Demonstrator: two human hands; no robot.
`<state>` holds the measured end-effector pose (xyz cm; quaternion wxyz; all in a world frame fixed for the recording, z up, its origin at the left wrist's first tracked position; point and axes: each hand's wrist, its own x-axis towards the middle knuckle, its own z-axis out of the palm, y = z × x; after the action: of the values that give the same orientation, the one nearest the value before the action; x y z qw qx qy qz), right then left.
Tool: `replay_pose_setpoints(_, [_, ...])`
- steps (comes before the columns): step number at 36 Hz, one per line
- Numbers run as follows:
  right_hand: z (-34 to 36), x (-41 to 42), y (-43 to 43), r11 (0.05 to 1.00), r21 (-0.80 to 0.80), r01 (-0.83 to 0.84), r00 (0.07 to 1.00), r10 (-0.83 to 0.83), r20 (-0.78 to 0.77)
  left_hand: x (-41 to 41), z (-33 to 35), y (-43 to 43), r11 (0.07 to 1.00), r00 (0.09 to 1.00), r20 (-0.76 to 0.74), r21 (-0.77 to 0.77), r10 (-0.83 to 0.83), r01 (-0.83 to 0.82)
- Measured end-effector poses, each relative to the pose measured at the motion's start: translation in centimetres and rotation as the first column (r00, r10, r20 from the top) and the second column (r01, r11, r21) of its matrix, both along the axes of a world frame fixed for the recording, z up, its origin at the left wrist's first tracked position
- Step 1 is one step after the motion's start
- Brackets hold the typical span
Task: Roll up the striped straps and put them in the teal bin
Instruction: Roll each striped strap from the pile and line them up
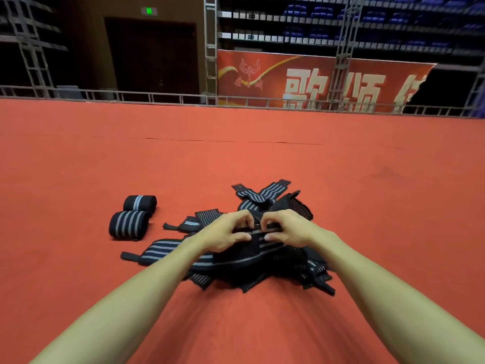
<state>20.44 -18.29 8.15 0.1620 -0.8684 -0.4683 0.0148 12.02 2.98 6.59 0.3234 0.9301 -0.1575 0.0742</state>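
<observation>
Far beyond the two hands' pinch on the strap, up and to its right, a large red fabric banner (pixel 315 80) hangs behind the grey metal railing (pixel 162 97). It carries big pale Chinese characters: "歌" and "颂" read clearly, and a third is cut off by the banner's torn right edge. On the banner's left end sits a pale emblem with small characters under it, too small to read. Up and left of the grip, above a dark doorway, a small green lit exit sign (pixel 149 11) glows; its symbol cannot be made out.
</observation>
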Motion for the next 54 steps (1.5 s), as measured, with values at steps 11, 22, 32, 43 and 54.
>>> replay_pose_setpoints(11, [-0.5,1.1,-2.8,0.987,-0.109,0.116,0.991,-0.108,0.076,-2.3,2.1,3.0,0.998,0.993,-0.118,-0.057,-0.029,0.023])
replay_pose_setpoints(22, [1.8,-0.3,-3.9,0.997,-0.018,0.073,0.995,-0.074,-0.074,-3.7,3.1,2.7,0.999,0.991,-0.13,-0.046,-0.022,0.016])
replay_pose_setpoints(32, [1.2,-1.4,-4.7,0.99,0.098,0.107,0.992,-0.099,-0.077,-2.8,2.9,-0.6,0.997,0.992,-0.121,0.074,-0.025,0.034])
replay_pose_setpoints(43, [1.6,-1.9,-6.2,0.959,0.266,0.096,0.983,-0.05,-0.175,-0.9,3.1,-6.0,0.99,0.999,-0.037,0.141,-0.023,0.028])
replay_pose_setpoints(54, [-0.6,-1.0,-5.9,0.988,0.15,0.039,0.997,-0.027,-0.077,-1.6,3.3,-2.8,0.986,0.984,-0.152,0.127,-0.092,0.112])
